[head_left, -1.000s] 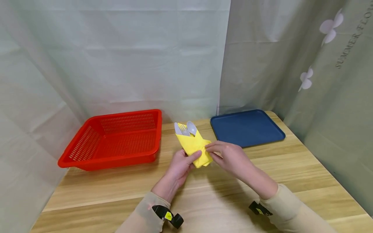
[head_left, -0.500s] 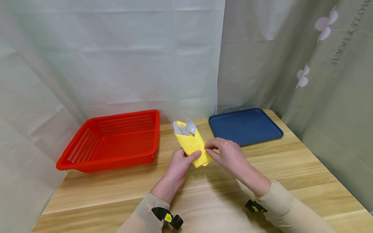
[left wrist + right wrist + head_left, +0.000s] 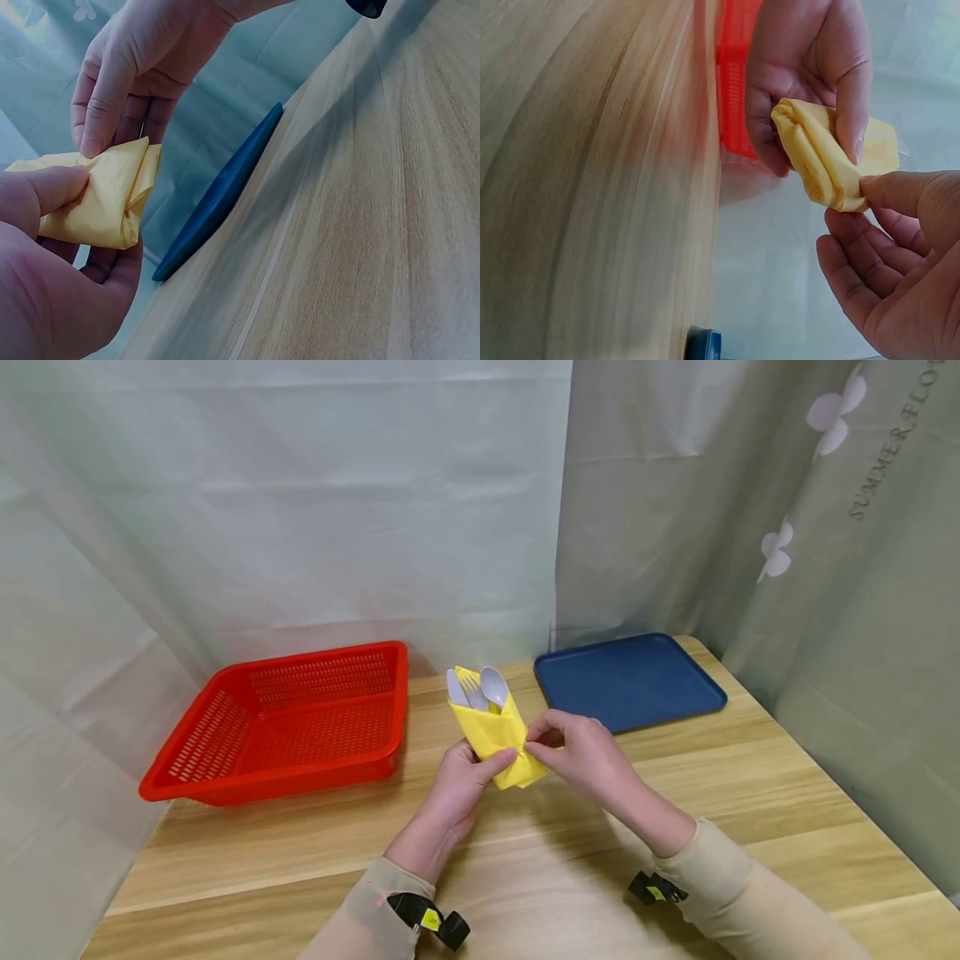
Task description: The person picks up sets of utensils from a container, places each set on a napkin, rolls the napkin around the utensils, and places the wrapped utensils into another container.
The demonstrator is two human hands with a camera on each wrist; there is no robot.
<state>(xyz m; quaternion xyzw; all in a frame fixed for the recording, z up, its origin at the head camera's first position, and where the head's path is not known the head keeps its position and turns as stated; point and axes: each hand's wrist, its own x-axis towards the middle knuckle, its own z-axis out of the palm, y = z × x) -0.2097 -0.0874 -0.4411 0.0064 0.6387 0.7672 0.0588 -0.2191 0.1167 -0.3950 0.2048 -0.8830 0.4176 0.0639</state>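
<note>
A yellow napkin [image 3: 491,731] is folded into a pouch round a pale plastic knife [image 3: 457,688], a fork [image 3: 473,692] and a spoon [image 3: 493,685], whose tops stick out. My left hand [image 3: 459,783] grips the pouch from the left, thumb across its front and fingers behind. At its right edge my right hand [image 3: 585,752] pinches the napkin between thumb and index finger. In the left wrist view the pouch's folded bottom end [image 3: 120,195] faces the camera. The right wrist view shows rolled layers along the napkin [image 3: 821,161]. The bundle is held above the table.
A red perforated plastic basket [image 3: 300,785] stands at the left of the wooden table [image 3: 300,868]. At the back right lies a dark blue tray [image 3: 630,681]. Pale curtains [image 3: 337,510] hang behind and beside the table.
The right thumb and index finger have shifted slightly along the napkin's right edge, and the loose flap there now lies closer to the pouch. The left hand keeps its grip.
</note>
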